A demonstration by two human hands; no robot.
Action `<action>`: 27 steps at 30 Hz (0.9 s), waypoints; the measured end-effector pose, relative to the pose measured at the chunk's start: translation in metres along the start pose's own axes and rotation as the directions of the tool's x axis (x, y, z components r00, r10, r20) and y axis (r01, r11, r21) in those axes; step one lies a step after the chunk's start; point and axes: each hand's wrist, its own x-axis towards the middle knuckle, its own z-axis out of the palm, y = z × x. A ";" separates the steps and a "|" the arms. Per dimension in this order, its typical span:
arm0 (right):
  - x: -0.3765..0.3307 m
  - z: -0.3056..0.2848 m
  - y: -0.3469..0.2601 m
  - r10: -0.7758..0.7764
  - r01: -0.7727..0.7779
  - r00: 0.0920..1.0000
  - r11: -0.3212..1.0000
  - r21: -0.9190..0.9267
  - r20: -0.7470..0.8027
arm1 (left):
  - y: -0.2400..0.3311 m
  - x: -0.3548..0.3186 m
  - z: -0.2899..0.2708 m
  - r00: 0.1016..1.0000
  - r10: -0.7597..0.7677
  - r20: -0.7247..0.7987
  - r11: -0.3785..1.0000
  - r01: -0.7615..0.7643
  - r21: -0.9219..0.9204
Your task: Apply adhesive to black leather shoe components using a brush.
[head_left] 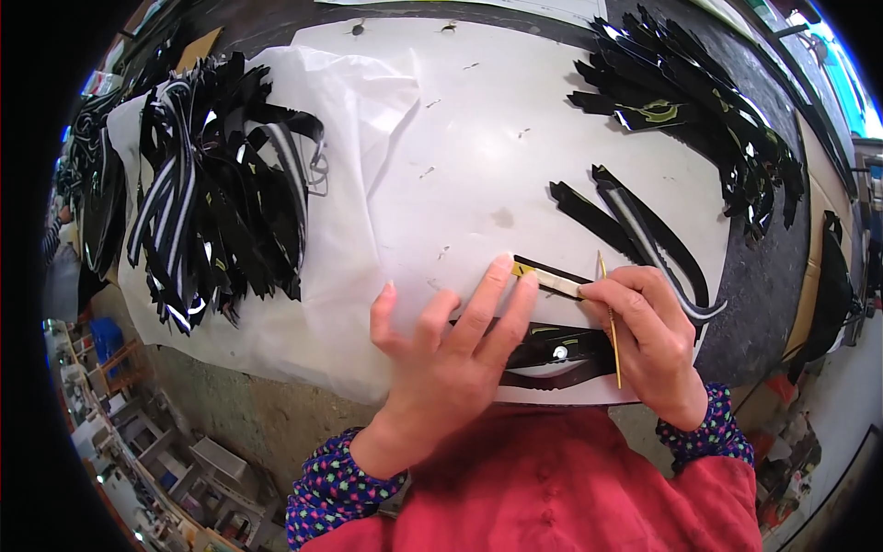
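Left hand: here's the left hand (446, 359), palm down and fingers spread, two fingertips pressing at the left end of the work.
Right hand: over on the right, the right hand (648, 331) is curled, thumb and finger pinching the strip's other end.
Strip: and there it lies, a narrow black strip with a cream face (555, 281), bridging the two hands on the near side, a small yellow patch (521, 270) right by the left fingertips.
Stick: a thin golden stick (617, 354) runs near to far at the right hand, passing behind its fingers; whether they grip it, I cannot tell.
Near edge: shiny black pieces with a round white spot (560, 352) sit just nearer than the strip, partly beside the left hand.
Right side: two long black bands, one with a grey stripe (635, 225), lie just beyond the right hand.
Far right: a fanned heap of glossy black pieces (704, 115), well apart from both hands.
Left side: a big pile of black-and-grey striped strips (221, 202) on a crumpled white sheet (345, 138).
Surface: a smooth white board (501, 166) under the work, on a dark table (759, 285).
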 end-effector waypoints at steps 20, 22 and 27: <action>0.024 -0.012 -0.020 -0.133 0.131 0.978 0.991 -0.021 -0.162 | -0.003 -0.001 0.000 1.000 0.013 0.001 0.997 -0.013 -0.075; 0.027 0.001 -0.018 0.173 -0.189 0.982 0.862 0.470 0.076 | -0.003 -0.002 0.001 1.000 0.019 -0.022 0.996 -0.021 -0.085; 0.027 0.024 -0.001 0.316 -0.330 0.940 0.764 0.555 0.124 | -0.002 -0.004 0.007 0.998 0.004 -0.068 0.995 -0.011 -0.103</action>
